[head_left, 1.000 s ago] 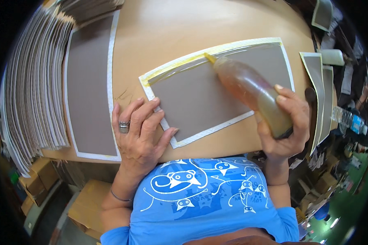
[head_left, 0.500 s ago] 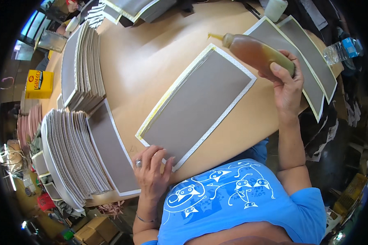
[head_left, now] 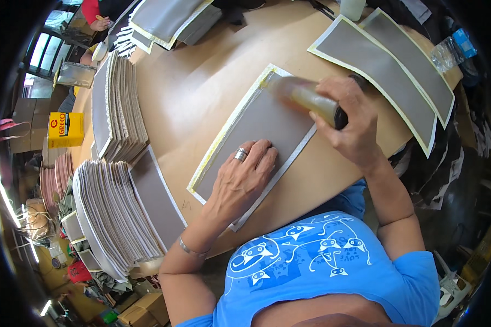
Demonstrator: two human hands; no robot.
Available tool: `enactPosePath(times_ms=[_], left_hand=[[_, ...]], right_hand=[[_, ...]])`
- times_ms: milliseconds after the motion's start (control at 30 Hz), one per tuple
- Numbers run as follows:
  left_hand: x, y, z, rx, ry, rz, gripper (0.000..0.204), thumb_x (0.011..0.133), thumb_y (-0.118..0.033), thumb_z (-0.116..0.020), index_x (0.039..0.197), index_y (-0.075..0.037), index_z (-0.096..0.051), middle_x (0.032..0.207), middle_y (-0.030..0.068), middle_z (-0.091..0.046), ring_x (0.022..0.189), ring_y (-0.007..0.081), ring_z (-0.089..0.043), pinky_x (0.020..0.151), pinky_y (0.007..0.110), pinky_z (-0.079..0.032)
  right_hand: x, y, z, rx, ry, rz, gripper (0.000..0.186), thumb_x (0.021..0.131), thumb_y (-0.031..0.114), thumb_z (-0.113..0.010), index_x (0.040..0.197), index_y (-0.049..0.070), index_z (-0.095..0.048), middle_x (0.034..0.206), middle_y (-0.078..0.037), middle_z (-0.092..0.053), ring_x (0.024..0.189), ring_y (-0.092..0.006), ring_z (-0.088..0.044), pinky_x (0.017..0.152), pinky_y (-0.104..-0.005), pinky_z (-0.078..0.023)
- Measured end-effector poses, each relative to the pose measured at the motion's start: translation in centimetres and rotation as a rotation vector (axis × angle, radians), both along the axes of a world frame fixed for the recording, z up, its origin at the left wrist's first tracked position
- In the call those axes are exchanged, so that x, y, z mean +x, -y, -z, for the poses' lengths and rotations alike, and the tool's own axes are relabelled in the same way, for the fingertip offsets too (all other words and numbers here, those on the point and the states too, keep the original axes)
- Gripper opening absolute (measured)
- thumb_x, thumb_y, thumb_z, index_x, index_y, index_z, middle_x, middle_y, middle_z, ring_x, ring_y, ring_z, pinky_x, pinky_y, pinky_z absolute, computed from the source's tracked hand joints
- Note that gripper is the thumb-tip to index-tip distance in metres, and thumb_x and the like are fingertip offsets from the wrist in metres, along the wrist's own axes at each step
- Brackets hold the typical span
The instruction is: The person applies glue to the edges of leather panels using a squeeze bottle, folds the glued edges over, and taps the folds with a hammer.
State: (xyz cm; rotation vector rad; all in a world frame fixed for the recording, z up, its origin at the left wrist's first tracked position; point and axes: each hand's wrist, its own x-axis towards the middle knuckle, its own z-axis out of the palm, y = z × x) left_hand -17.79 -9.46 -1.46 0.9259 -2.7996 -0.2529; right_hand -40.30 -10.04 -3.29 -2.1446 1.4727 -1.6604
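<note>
A grey panel with white borders (head_left: 253, 122) lies slanted on the table before me, a yellowish wet streak along its left long edge. My left hand (head_left: 245, 171) rests on the panel, palm down, with its fingers bent and nothing in them. My right hand (head_left: 346, 117) is wrapped round an amber squeeze bottle (head_left: 305, 98) with a dark base. The bottle is tilted over the panel's far end and smeared by motion. Its nozzle is too blurred to tell whether it touches the border.
Tall stacks of grey panels (head_left: 112, 212) stand on the left, with one panel (head_left: 155, 188) lying beside them. Two bordered panels (head_left: 382, 76) overlap at the right, near a clear plastic bottle (head_left: 447, 54). A yellow tin (head_left: 65, 129) stands far left. Another person's hand (head_left: 101, 23) shows at the upper left.
My left hand has moved from the panel's near corner onto its middle. My right hand has swung the squeeze bottle left and down over the panel's far end.
</note>
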Motion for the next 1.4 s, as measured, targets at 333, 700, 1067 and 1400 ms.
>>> enactPosePath(times_ms=[333, 700, 1067, 1400], left_hand=[[-2.5, 4.2, -0.4, 0.026, 0.032, 0.189, 0.029, 0.077, -0.002, -0.054, 0.105, -0.007, -0.052, 0.109, 0.0085, -0.053, 0.093, 0.0254, -0.056, 0.074, 0.035, -0.045], [-10.3, 11.3, -2.0, 0.169, 0.316, 0.294, 0.038, 0.065, -0.013, -0.071, 0.101, -0.011, -0.057, 0.105, 0.0053, -0.054, 0.1, 0.0261, -0.052, 0.083, 0.04, -0.041], [-0.5, 18.6, -7.5, -0.248, -0.036, 0.0, 0.044, 0.079, -0.015, -0.057, 0.121, -0.007, -0.047, 0.102, 0.0158, -0.059, 0.089, 0.029, -0.059, 0.081, 0.041, -0.049], [13.6, 3.3, -0.6, 0.538, -0.601, -0.73, 0.038, 0.075, -0.003, -0.064, 0.111, 0.003, -0.052, 0.103, 0.0072, -0.054, 0.09, 0.0126, -0.052, 0.08, 0.025, -0.044]], right_hand=[[-1.8, 0.0, -1.4, 0.262, 1.245, -0.272, 0.027, 0.076, 0.005, -0.061, 0.1, -0.001, -0.052, 0.092, -0.011, -0.059, 0.078, -0.0204, -0.063, 0.068, -0.0333, -0.057], [-4.5, 0.1, -2.3, 0.35, 1.837, -0.671, 0.034, 0.08, 0.011, -0.059, 0.104, -0.013, -0.05, 0.102, -0.027, -0.058, 0.09, -0.0434, -0.059, 0.074, -0.0386, -0.057], [-4.1, -0.8, -2.3, 0.355, 1.73, -0.598, 0.031, 0.08, 0.011, -0.061, 0.099, -0.011, -0.053, 0.099, -0.027, -0.058, 0.088, -0.0431, -0.06, 0.072, -0.0371, -0.058], [-2.7, -0.7, 0.0, 0.431, 1.378, -0.289, 0.033, 0.078, 0.009, -0.059, 0.108, 0.0, -0.048, 0.099, -0.016, -0.059, 0.086, -0.0329, -0.063, 0.07, -0.0374, -0.058]])
